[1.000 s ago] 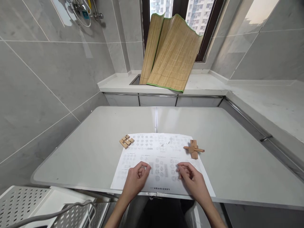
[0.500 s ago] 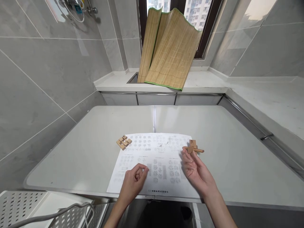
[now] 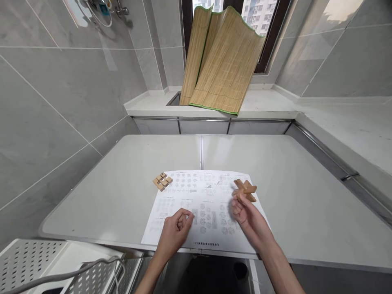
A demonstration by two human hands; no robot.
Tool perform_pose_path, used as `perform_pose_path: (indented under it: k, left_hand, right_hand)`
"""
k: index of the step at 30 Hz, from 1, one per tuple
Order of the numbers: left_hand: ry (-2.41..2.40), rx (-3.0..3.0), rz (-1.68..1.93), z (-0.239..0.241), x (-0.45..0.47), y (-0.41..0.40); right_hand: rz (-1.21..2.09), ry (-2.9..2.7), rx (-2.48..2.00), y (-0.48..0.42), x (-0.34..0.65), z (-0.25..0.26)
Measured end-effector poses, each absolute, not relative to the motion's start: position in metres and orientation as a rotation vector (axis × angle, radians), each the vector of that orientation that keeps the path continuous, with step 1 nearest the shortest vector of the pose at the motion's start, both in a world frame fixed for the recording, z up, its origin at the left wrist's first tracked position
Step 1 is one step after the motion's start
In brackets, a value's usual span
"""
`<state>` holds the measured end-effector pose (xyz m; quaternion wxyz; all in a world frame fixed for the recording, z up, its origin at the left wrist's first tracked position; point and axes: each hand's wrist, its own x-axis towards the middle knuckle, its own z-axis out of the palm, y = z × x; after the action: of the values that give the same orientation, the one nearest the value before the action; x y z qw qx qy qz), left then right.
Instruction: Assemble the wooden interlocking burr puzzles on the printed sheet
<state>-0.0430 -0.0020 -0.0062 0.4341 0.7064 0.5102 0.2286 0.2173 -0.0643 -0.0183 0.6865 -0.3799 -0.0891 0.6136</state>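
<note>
My right hand [image 3: 247,218] grips a wooden burr puzzle [image 3: 246,188] by its near side, between the fingertips. The puzzle is made of several interlocked wooden pieces that stick out at angles, held over the right part of a printed sheet [image 3: 180,226]. My left hand [image 3: 176,226] rests on the sheet's lower left part, fingers curled in, with nothing visible in it. At the sheet's upper left corner lies a group of notched wooden pieces [image 3: 162,182], side by side. Rows of small puzzle drawings cover the paper.
The sheet lies at the near edge of a white folding table [image 3: 107,196] with a centre seam. Behind it, a bamboo mat [image 3: 220,61] leans against the window above a white ledge [image 3: 266,100]. A white perforated rack [image 3: 33,261] with a grey cable [image 3: 70,275] stands at lower left.
My right hand has turned the wooden puzzle, so its pieces now show as a cross-like shape. My left hand keeps its curled pose. The view has shifted slightly.
</note>
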Motion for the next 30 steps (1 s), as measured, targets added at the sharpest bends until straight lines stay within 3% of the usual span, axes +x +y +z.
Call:
perform_pose_path:
  k: [11, 22, 30]
  left_hand:
    - [1.168, 1.793, 0.569, 0.0, -0.043, -0.007]
    - [0.986, 2.5, 0.774, 0.002, 0.004, -0.005]
    - [1.001, 2.417, 0.841, -0.003, 0.007, -0.012]
  right_hand:
    - [1.081, -1.17, -1.502, -0.075, 0.177, -0.025]
    - [1.045, -1.304, -1.439, -0.081, 0.18, -0.027]
    - [0.919, -1.253, -1.441, -0.083, 0.179, -0.027]
